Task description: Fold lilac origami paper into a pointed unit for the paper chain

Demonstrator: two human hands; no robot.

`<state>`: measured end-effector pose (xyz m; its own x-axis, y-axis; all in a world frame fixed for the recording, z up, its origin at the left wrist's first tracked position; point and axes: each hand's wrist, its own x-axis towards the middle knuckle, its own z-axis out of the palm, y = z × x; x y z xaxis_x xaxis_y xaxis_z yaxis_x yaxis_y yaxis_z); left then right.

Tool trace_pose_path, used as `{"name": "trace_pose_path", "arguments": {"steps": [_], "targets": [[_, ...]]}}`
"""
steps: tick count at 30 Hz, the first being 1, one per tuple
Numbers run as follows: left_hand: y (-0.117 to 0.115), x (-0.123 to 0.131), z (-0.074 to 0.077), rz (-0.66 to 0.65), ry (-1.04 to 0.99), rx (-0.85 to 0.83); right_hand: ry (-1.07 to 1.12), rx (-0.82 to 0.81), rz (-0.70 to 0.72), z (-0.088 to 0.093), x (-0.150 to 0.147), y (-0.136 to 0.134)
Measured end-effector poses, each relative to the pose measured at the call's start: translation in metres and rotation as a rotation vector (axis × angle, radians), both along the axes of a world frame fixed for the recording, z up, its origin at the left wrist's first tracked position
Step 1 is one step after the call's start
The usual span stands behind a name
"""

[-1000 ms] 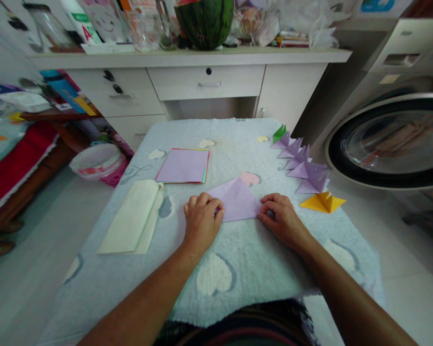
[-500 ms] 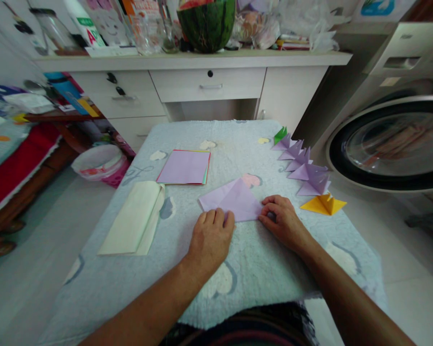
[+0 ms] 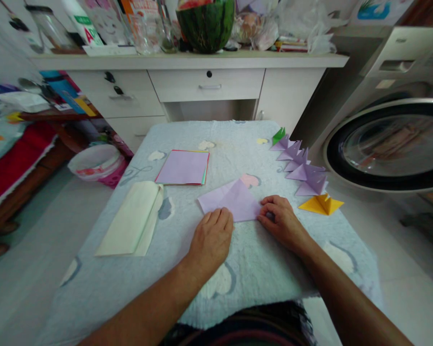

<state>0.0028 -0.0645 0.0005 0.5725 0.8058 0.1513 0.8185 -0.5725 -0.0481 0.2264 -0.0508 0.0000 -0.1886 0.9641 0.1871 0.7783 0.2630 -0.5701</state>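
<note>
A partly folded sheet of purple origami paper [image 3: 234, 199] lies on the cloth-covered table between my hands. My left hand [image 3: 212, 235] rests flat on its lower left edge, fingers lying side by side and not gripping it. At the paper's right corner, my right hand [image 3: 279, 218] has thumb and index finger closed on the tip. To the right runs a row of folded purple paper pieces [image 3: 303, 163], with a green one [image 3: 278, 135] at the far end and a yellow one [image 3: 322, 204] at the near end. A stack of coloured square paper [image 3: 184, 166] lies behind to the left.
A folded cream cloth or paper [image 3: 130, 218] lies at the table's left. Behind the table stands a white counter [image 3: 202, 62] bearing a cut watermelon [image 3: 206, 26], jars and bags. A washing machine [image 3: 389, 144] is on the right, a pink bin [image 3: 101, 166] on the left.
My left hand's fingers have slid slightly and drawn closer together along the paper's lower edge. My right hand keeps its place at the corner. The whole view has shifted a little.
</note>
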Motion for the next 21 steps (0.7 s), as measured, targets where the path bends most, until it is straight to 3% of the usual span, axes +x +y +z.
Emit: {"name": "trace_pose_path", "arguments": {"steps": [21], "targets": [[-0.008,-0.0018,0.001,-0.06,-0.041,-0.068,-0.008,0.025,-0.048,-0.0029,0.0016,-0.0009]]}}
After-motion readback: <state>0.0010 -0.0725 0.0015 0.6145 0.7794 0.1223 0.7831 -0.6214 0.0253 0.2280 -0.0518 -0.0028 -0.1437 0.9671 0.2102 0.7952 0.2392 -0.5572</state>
